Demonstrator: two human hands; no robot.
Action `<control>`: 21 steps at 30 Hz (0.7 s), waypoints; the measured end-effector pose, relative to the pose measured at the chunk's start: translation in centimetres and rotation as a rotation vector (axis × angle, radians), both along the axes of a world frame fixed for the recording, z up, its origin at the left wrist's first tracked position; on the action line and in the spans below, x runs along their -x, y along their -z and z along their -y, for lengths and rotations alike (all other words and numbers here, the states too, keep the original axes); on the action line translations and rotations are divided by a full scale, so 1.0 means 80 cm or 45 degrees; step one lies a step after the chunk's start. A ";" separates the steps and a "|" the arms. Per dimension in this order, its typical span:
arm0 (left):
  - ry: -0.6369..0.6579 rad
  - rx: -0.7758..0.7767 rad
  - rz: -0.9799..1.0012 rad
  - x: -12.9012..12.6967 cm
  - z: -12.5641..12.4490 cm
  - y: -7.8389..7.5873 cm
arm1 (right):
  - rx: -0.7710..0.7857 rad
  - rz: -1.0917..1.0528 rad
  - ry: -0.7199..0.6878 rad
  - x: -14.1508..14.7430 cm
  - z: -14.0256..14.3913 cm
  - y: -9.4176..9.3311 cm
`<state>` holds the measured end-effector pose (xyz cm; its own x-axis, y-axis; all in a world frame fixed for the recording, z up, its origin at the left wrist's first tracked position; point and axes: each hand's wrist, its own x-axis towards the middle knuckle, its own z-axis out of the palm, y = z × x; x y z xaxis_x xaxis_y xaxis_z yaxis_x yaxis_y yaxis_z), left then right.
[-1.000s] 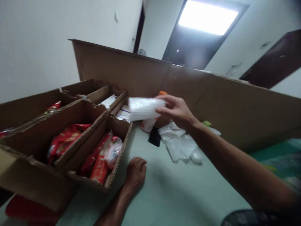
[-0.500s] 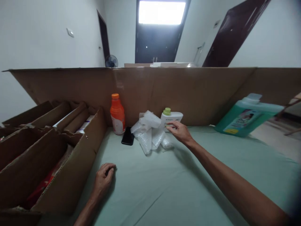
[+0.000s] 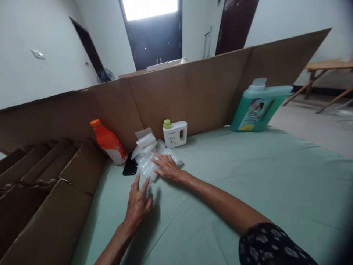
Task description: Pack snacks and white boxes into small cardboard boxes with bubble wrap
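A crumpled heap of clear bubble wrap (image 3: 147,162) lies on the pale green cloth (image 3: 209,206). My right hand (image 3: 167,167) rests on the heap's right side with its fingers spread. Just in front of the heap hovers my left hand (image 3: 139,200), fingers apart and holding nothing. Behind the wrap stands a white bottle with a lime-green cap (image 3: 175,134). A black phone (image 3: 130,165) lies flat at the heap's left, partly covered by it. Beside the phone is an orange bottle (image 3: 109,142) with an orange cap.
A divided cardboard box (image 3: 66,206) occupies the left side. Along the back runs a cardboard wall (image 3: 190,95). A large jug of green liquid (image 3: 259,110) stands at the right rear, with a wooden stool (image 3: 325,70) beyond it on the floor.
My right hand has moved from the white bottle down to the bubble wrap. My left hand has come forward towards the wrap and its fingers have opened. The view has turned right and tilted.
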<state>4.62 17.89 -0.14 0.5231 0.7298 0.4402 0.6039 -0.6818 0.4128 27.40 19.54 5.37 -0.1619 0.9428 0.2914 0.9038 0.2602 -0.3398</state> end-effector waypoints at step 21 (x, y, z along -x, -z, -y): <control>-0.189 -0.023 -0.401 -0.053 -0.039 -0.029 | -0.045 0.203 0.114 -0.041 0.047 0.040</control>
<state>8.85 20.97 2.14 0.5242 0.8016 0.2874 0.7929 -0.5826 0.1788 30.67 15.79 2.18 -0.1247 0.9450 0.3023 0.9655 0.1859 -0.1826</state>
